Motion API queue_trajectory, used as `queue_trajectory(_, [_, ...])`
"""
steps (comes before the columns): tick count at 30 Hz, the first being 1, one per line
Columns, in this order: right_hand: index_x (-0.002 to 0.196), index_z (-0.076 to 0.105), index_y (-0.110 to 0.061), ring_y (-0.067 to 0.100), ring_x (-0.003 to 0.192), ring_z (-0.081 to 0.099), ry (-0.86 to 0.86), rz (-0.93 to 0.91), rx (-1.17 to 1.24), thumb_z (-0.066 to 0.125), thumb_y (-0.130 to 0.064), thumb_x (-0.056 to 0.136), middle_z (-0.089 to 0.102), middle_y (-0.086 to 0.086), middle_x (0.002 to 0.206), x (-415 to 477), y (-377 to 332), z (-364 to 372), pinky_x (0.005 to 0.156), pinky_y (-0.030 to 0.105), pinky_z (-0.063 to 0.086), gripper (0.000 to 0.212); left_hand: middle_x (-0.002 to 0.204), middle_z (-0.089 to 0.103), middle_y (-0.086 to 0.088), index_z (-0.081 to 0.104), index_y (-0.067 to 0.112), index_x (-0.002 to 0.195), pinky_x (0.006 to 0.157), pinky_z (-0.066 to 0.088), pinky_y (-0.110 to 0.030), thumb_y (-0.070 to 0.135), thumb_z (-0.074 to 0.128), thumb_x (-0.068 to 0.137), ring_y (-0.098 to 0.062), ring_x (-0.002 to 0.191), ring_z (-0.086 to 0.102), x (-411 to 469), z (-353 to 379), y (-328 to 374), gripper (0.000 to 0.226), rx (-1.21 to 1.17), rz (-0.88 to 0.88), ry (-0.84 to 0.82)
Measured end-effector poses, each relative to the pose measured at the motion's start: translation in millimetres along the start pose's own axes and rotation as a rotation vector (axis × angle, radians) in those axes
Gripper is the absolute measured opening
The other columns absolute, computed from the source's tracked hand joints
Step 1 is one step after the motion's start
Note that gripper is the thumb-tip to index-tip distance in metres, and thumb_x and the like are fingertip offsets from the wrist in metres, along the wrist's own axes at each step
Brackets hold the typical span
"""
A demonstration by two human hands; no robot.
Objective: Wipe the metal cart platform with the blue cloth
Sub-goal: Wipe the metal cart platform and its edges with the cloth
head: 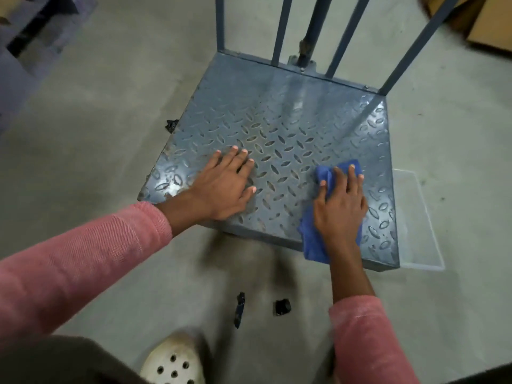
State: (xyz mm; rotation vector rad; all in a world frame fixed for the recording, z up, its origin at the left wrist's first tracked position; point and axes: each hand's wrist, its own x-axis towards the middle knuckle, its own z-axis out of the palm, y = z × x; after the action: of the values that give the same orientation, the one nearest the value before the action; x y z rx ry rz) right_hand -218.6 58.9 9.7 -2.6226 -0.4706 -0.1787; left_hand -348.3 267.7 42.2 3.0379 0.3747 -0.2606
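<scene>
I look down through the head camera. The blue cloth [313, 242] is under the right hand [342, 206], near the front right corner of the metal cart platform [277, 120]. The hand lies flat on it with straight fingers, a little spread. It presses the cloth down and does not pinch it.

The cloth runs long from near to far. Its far end pokes out past the fingertips. Its near end hangs over the front edge of the platform, by the wrist. Most of the platform lies to the left of the cloth and farther ahead, toward the upright bars [281, 29]. So I think the next wipe should go forward or across to the left.

The left hand [224, 184] lies flat on the bare metal near the front left. Its fingers are straight and hold nothing. It is well apart from the cloth, but it sits in the way of a long wipe to the left, so it may need to lift.

The platform is blue-grey metal with little raised bumps, and I think the cloth could catch on them. It sits low on a grey floor [97, 134]. A clear plastic piece [421, 217] lies just beside its right edge. Two small black bits [282, 307] and a white shoe [171, 361] with holes are near the front
</scene>
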Motion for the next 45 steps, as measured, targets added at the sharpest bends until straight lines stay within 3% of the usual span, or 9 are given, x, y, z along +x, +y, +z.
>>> queue_trajectory(2, [0.120, 0.056, -0.007, 0.040, 0.133, 0.038, 0.159, 0.003, 0.058, 0.056, -0.032, 0.096, 0.042, 0.027, 0.141, 11.7, 11.4, -2.5, 0.109, 0.045, 0.033, 0.035, 0.173, 0.009, -0.014, 0.015, 0.009, 0.165, 0.130, 0.006, -0.049, 0.049, 0.028, 0.108, -0.030, 0.161, 0.004, 19.2, -4.3, 15.0, 0.071, 0.016, 0.024, -0.006])
queue_trajectory(6, [0.102, 0.059, -0.007, 0.037, 0.101, 0.049, 0.215, -0.026, 0.036, 0.064, -0.027, 0.088, 0.051, 0.021, 0.108, 42.7, 26.0, 0.6, 0.093, 0.042, 0.040, 0.025, 0.171, 0.012, -0.022, 0.015, 0.002, 0.163, 0.130, 0.009, -0.049, 0.044, 0.015, 0.107, -0.036, 0.159, 0.010, 52.8, -2.2, 42.6, 0.070, 0.073, 0.121, 0.015])
queue_trajectory(10, [0.093, 0.067, -0.012, 0.036, 0.091, 0.057, 0.266, 0.005, 0.028, 0.064, -0.031, 0.086, 0.061, 0.015, 0.097, 89.9, 34.8, 4.7, 0.082, 0.042, 0.047, 0.021, 0.169, 0.012, -0.028, 0.013, -0.002, 0.162, 0.129, 0.012, -0.050, 0.039, 0.015, 0.107, -0.040, 0.158, 0.013, 89.6, -12.4, 68.1, 0.069, 0.188, 0.227, 0.024])
queue_trajectory(13, [0.088, 0.071, -0.022, 0.028, 0.095, 0.059, 0.285, 0.034, -0.116, 0.060, -0.042, 0.088, 0.068, 0.004, 0.092, 119.8, 43.0, 6.6, 0.092, 0.042, 0.042, 0.022, 0.169, 0.014, -0.027, 0.015, -0.002, 0.162, 0.127, 0.018, -0.050, 0.037, 0.025, 0.106, -0.040, 0.157, 0.017, 130.3, -26.4, 93.5, 0.069, 0.238, 0.257, 0.008])
queue_trajectory(17, [0.095, 0.074, -0.023, 0.026, 0.104, 0.059, 0.314, 0.113, -0.026, 0.061, -0.038, 0.087, 0.074, -0.003, 0.099, 154.6, 55.7, 14.3, 0.087, 0.043, 0.046, 0.022, 0.165, 0.025, -0.026, 0.028, -0.001, 0.157, 0.124, 0.024, -0.049, 0.037, 0.031, 0.101, -0.039, 0.153, 0.026, 199.9, -32.1, 129.7, 0.067, 0.130, 0.141, 0.051])
queue_trajectory(20, [0.116, 0.072, -0.016, 0.033, 0.114, 0.058, 0.259, 0.125, 0.090, 0.061, -0.029, 0.089, 0.070, 0.004, 0.125, 171.2, 63.5, 21.6, 0.091, 0.043, 0.050, 0.032, 0.164, 0.032, -0.023, 0.037, 0.001, 0.154, 0.126, 0.021, -0.052, 0.037, 0.016, 0.092, -0.038, 0.154, 0.027, 227.3, -19.9, 147.7, 0.074, -0.073, 0.006, 0.159])
queue_trajectory(26, [0.153, 0.040, -0.028, 0.026, 0.152, 0.022, -0.029, 0.198, 0.053, 0.031, -0.055, 0.104, 0.027, -0.007, 0.164, 164.3, 62.4, 13.8, 0.115, 0.043, 0.030, 0.057, 0.165, 0.036, -0.016, 0.044, 0.006, 0.153, 0.128, 0.019, -0.050, 0.027, 0.032, 0.097, -0.030, 0.156, 0.027, 229.5, -5.0, 154.9, 0.061, -0.209, -0.071, 0.333])
queue_trajectory(33, [0.157, 0.029, -0.023, 0.029, 0.143, 0.036, -0.040, 0.212, -0.080, 0.031, -0.043, 0.106, 0.020, -0.001, 0.167, 159.0, 62.4, 14.4, 0.112, 0.044, 0.038, 0.055, 0.171, 0.023, -0.010, 0.033, 0.011, 0.159, 0.128, 0.017, -0.050, 0.026, 0.034, 0.098, -0.026, 0.160, 0.016, 233.0, -13.3, 157.9, 0.063, -0.171, -0.102, 0.241])
queue_trajectory(45, [0.158, 0.025, -0.020, 0.033, 0.127, 0.052, -0.155, 0.284, 0.108, 0.035, -0.032, 0.106, 0.038, 0.005, 0.156, 278.7, 64.2, 21.1, 0.095, 0.041, 0.045, 0.054, 0.174, 0.013, -0.007, 0.023, 0.016, 0.163, 0.129, 0.012, -0.053, 0.028, 0.035, 0.096, -0.025, 0.161, 0.006, 242.2, -18.3, 160.5, 0.070, -0.156, -0.150, 0.172])
